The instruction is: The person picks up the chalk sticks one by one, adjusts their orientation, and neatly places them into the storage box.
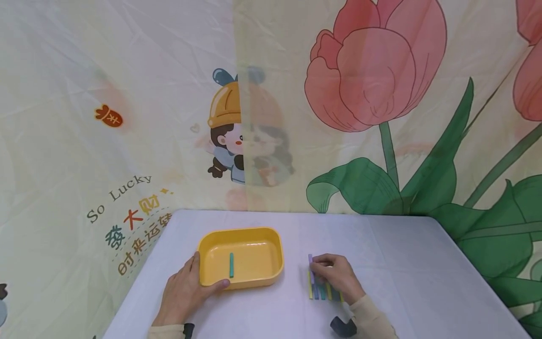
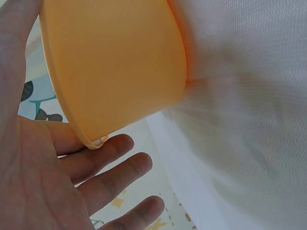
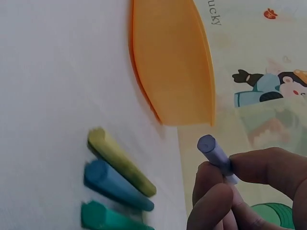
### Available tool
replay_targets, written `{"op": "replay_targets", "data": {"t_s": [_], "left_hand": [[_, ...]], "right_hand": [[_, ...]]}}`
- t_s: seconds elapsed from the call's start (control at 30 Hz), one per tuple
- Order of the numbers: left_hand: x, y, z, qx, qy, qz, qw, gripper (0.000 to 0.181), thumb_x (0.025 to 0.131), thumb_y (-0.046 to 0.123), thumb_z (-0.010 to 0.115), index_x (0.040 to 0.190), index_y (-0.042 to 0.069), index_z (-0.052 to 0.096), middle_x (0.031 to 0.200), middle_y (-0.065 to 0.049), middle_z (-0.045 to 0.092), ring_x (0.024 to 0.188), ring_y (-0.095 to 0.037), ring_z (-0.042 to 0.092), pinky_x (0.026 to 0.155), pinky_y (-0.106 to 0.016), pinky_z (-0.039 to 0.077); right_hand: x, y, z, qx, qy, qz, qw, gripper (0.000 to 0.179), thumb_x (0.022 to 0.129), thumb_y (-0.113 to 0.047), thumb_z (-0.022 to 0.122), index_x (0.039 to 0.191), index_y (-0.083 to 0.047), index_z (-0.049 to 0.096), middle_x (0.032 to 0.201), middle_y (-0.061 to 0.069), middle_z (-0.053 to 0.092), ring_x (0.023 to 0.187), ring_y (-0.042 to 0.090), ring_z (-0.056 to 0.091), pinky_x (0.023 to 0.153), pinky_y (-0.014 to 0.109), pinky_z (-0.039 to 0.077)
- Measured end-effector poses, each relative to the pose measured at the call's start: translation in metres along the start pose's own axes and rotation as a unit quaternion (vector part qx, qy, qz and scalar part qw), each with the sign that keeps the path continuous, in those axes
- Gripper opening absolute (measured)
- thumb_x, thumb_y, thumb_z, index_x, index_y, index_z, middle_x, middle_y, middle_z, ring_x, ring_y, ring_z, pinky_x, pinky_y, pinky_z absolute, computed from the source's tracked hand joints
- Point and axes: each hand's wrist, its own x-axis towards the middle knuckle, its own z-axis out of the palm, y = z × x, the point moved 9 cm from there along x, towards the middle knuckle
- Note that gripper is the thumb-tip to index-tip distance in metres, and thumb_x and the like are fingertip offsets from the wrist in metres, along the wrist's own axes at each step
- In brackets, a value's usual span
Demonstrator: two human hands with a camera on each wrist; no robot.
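My right hand (image 1: pixel 336 275) pinches a purple chalk stick (image 3: pixel 216 155) between thumb and fingers, above the white table. Below it lies a row of chalk sticks; the right wrist view shows a yellow one (image 3: pixel 122 160), a blue one (image 3: pixel 117 184) and a green one (image 3: pixel 112 218). The hand partly covers this row in the head view. To the left stands a yellow tray (image 1: pixel 277 278) with one teal chalk stick (image 1: pixel 231 265) lying inside. Across the tray's near left corner rests my left hand (image 1: pixel 184 292), thumb along the front rim and fingers loosely extended at the left side.
A white cloth (image 1: pixel 406 263) covers the table. Behind it hangs a printed curtain (image 1: pixel 271 197) with a pink tulip and cartoon figures. A dark strap (image 1: pixel 343 326) is at the right wrist.
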Motion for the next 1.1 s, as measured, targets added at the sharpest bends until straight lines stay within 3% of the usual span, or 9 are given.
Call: {"op": "replay_targets", "data": {"t_s": [0.27,0.6,0.93,1.1], "left_hand": [[0.000,0.000,0.000,-0.003,0.001,0.005,1.0000,0.139,0.070,0.090,0.060,0.155,-0.013,0.021,0.153,-0.036,0.035,0.132,-0.052,0.045,0.105,-0.066,0.041],[0.000,-0.001,0.001,-0.006,-0.006,-0.004,1.0000,0.141,0.069,0.091,0.060,0.155,-0.013,0.020,0.153,-0.035,0.035,0.129,-0.052,0.047,0.104,-0.064,0.043],[0.000,0.000,0.001,-0.001,-0.009,-0.004,1.0000,0.142,0.069,0.091,0.060,0.155,-0.014,0.019,0.152,-0.037,0.035,0.124,-0.055,0.050,0.102,-0.064,0.045],[-0.001,0.001,0.001,-0.004,-0.012,-0.007,0.9999,0.143,0.068,0.091,0.060,0.155,-0.014,0.018,0.153,-0.038,0.033,0.128,-0.056,0.046,0.105,-0.064,0.042]], "right_hand": [[-0.005,-0.009,0.019,0.005,-0.026,-0.002,0.9997,0.034,0.085,-0.026,0.079,0.111,-0.004,0.074,0.090,0.004,0.071,0.076,0.016,0.065,0.065,0.029,0.058],[-0.014,-0.044,0.038,0.036,-0.078,-0.074,0.9935,0.035,0.085,-0.027,0.080,0.108,-0.001,0.074,0.090,0.005,0.071,0.076,0.016,0.066,0.067,0.031,0.060],[-0.016,-0.067,0.057,0.049,-0.124,-0.113,0.9847,0.029,0.088,-0.022,0.079,0.107,-0.001,0.073,0.092,0.006,0.072,0.076,0.018,0.068,0.068,0.033,0.062],[-0.013,-0.076,0.065,0.055,-0.122,-0.116,0.9841,0.027,0.088,-0.023,0.079,0.106,-0.003,0.074,0.094,0.005,0.071,0.077,0.019,0.068,0.069,0.033,0.062]]}}
